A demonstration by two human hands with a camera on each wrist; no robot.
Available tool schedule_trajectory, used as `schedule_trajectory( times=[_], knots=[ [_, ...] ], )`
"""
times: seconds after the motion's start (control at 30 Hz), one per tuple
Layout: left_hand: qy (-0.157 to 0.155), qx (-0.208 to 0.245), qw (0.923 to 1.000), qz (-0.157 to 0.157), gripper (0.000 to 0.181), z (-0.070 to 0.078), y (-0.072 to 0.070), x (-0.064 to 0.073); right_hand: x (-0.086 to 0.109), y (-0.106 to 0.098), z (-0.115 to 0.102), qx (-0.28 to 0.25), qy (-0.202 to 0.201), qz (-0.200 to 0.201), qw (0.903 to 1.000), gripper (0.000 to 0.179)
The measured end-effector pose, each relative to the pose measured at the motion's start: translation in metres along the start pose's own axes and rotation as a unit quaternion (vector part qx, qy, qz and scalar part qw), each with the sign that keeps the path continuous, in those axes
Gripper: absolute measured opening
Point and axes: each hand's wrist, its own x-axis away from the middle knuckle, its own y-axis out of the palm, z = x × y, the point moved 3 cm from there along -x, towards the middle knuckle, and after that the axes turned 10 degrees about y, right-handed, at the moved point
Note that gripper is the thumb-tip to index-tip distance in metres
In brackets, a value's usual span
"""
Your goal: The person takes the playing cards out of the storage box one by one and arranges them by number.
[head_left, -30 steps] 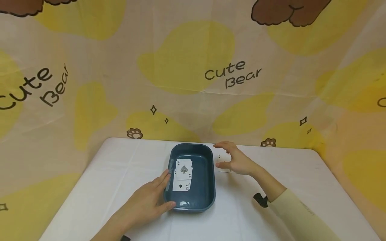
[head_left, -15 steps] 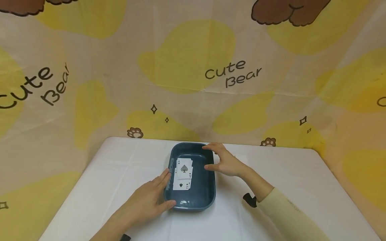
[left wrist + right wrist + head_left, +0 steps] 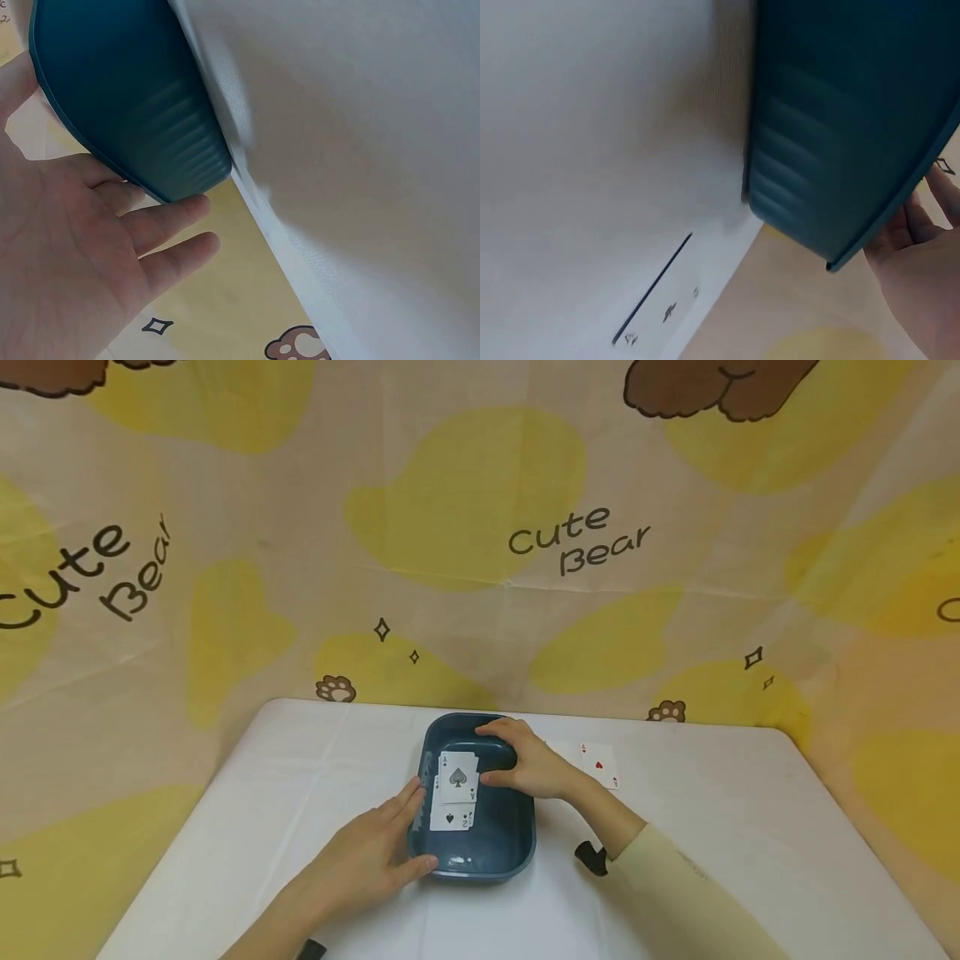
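A dark blue rectangular tray point(image 3: 506, 847) stands on the white-covered table. Inside, along its left side, lie several overlapping playing cards, with an ace of spades point(image 3: 457, 781) on top and a two of spades point(image 3: 450, 817) showing below it. My left hand point(image 3: 367, 860) rests against the tray's left rim, fingers extended and thumb at the near left corner. Over the right rim reaches my right hand point(image 3: 534, 766), thumb and fingers spread apart with no card showing between them. Its thumb tip is close to the ace's right edge. In the right wrist view the hand point(image 3: 919, 262) is partly hidden behind the tray.
An ace of hearts point(image 3: 599, 766) lies face up on the table right of the tray, behind the right wrist. A corner of another card peeks out just above the right hand. The table point(image 3: 712, 810) meets a patterned cloth backdrop point(image 3: 450, 610) at its far edge.
My right hand has moved left from the cards on the table to over the tray, uncovering the ace of hearts. The left hand and tray stay in place.
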Motion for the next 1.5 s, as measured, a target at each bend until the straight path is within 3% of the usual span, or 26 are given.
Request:
schedule_trajectory(
  times=[0.6,1.1,1.5],
  knots=[
    [0.01,0.005,0.9999,0.001,0.098,0.0,-0.001,0.001,-0.023,0.026,-0.009,-0.005,0.003,-0.026,0.9996,0.074],
    [0.014,0.008,0.9999,0.002,0.097,0.0,-0.002,0.001,-0.046,0.041,-0.003,0.065,0.021,-0.065,0.9955,0.082],
    [0.018,0.013,0.9998,0.002,0.097,0.0,-0.002,0.002,-0.052,0.05,-0.005,0.144,0.027,-0.065,0.987,0.092]
  ],
)
